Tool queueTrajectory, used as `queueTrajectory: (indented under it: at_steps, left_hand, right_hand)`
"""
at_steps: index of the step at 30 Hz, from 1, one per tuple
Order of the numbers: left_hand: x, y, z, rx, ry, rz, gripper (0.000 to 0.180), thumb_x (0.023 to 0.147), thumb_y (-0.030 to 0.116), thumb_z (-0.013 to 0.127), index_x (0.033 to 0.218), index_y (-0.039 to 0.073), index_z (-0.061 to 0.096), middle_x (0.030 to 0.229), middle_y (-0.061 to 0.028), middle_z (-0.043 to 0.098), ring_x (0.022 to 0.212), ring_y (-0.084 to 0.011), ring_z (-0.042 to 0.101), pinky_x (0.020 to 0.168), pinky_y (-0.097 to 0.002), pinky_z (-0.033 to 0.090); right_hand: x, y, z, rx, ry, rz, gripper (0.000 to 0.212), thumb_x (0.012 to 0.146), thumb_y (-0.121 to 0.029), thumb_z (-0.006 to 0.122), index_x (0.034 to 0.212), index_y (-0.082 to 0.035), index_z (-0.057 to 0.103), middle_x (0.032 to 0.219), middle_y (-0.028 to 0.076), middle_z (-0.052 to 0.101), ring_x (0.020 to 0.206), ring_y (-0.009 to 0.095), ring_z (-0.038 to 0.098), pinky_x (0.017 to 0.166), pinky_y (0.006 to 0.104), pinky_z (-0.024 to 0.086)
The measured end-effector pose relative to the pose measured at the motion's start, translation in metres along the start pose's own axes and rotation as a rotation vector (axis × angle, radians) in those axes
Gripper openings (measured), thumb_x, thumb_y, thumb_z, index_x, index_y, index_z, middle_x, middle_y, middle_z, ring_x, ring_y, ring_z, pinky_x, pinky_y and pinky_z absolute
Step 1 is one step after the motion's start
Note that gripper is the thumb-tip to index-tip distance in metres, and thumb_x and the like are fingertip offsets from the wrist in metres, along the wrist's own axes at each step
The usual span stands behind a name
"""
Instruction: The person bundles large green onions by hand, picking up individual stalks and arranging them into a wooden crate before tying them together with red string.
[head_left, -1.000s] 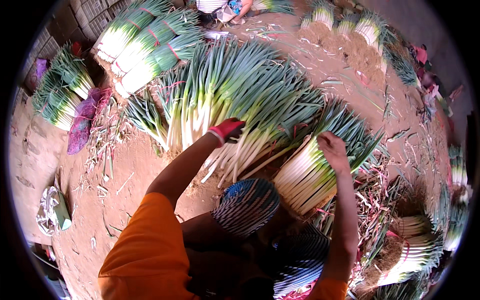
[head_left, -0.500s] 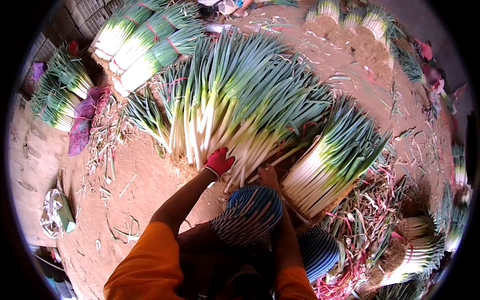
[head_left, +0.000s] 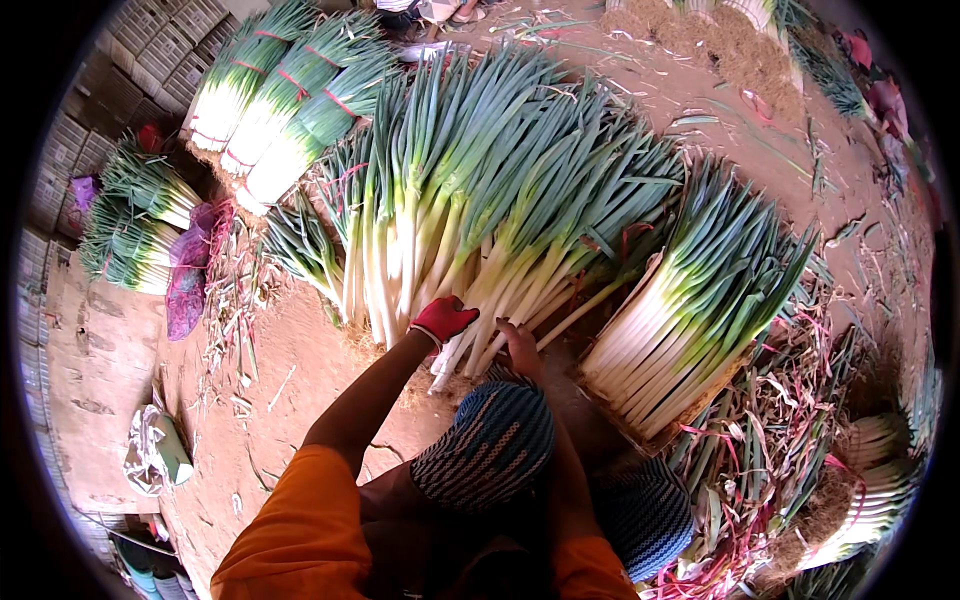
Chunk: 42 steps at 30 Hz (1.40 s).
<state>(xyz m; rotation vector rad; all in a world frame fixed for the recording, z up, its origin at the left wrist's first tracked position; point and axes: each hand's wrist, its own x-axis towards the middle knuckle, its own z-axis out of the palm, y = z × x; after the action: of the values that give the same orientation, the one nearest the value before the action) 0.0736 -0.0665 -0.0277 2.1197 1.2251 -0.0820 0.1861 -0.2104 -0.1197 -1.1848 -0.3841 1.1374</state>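
A wide loose heap of long green onions [head_left: 520, 210] fans out on the ground before me, white ends toward me. My left hand [head_left: 443, 318], in a red glove, is closed on white stalks at the near edge of the heap. Close beside it, to the right, my bare right hand [head_left: 519, 346] has its fingers curled on the stalk ends; its fingertips are partly hidden. A neatly laid stack of green onions [head_left: 672, 345] rests in a low holder to the right, apart from both hands.
Tied bundles [head_left: 290, 95] lie at the far left, smaller bundles [head_left: 150, 215] beside a purple sack [head_left: 188, 275]. Leaf scraps and red ties [head_left: 765, 430] litter the right. A rooty bundle [head_left: 860, 490] lies beyond them. Another person [head_left: 888, 105] is at the far right edge.
My right hand has moved left, closer to the left hand, and onto the heap's stalk ends. The left hand stays at the stalks. The view has shifted slightly.
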Motion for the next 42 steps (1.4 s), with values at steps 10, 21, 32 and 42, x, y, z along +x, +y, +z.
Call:
queueTrajectory:
  at_steps: [10, 21, 32, 42]
  left_hand:
    - [-0.014, 0.0, -0.001, -0.692, -0.095, -0.11, 0.042, 0.084, 0.031, 0.063, 0.109, -0.002, 0.057, 0.106, -0.0097, 0.059, 0.1, -0.0143, 0.052, 0.087, -0.0276, 0.041]
    - [-0.048, 0.061, -0.047, -0.816, -0.335, -0.042, 0.063, 0.079, 0.025, 0.071, 0.128, -0.002, 0.042, 0.115, -0.009, 0.055, 0.105, -0.0143, 0.052, 0.09, -0.026, 0.042]
    - [-0.098, 0.155, -0.144, -0.71, 0.031, 0.403, 0.043, 0.08, 0.006, 0.065, 0.119, -0.002, 0.049, 0.103, -0.0064, 0.06, 0.092, -0.0117, 0.055, 0.081, -0.0271, 0.047]
    - [0.017, 0.076, -0.053, -1.089, -0.293, 0.014, 0.027, 0.084, 0.031, 0.065, 0.095, 0.007, 0.064, 0.087, -0.0013, 0.061, 0.075, -0.0122, 0.057, 0.066, -0.0255, 0.045]
  right_hand:
    - [-0.01, -0.04, -0.01, -0.603, -0.289, -0.475, 0.057, 0.079, -0.016, 0.061, 0.132, -0.008, 0.042, 0.111, 0.022, 0.052, 0.107, 0.036, 0.051, 0.084, 0.0413, 0.046]
    - [-0.019, -0.119, 0.039, 0.202, -0.098, -0.043, 0.034, 0.084, -0.018, 0.063, 0.111, 0.0, 0.053, 0.103, 0.007, 0.057, 0.087, 0.017, 0.06, 0.069, 0.0294, 0.05]
    - [-0.014, -0.241, 0.093, 0.442, -0.108, -0.315, 0.035, 0.08, -0.016, 0.07, 0.108, 0.0, 0.055, 0.098, 0.007, 0.063, 0.086, 0.015, 0.059, 0.072, 0.0267, 0.048]
    - [0.056, -0.195, 0.035, 0.204, -0.009, 0.088, 0.054, 0.075, -0.019, 0.074, 0.12, -0.001, 0.05, 0.115, 0.015, 0.056, 0.109, 0.027, 0.053, 0.085, 0.042, 0.044]
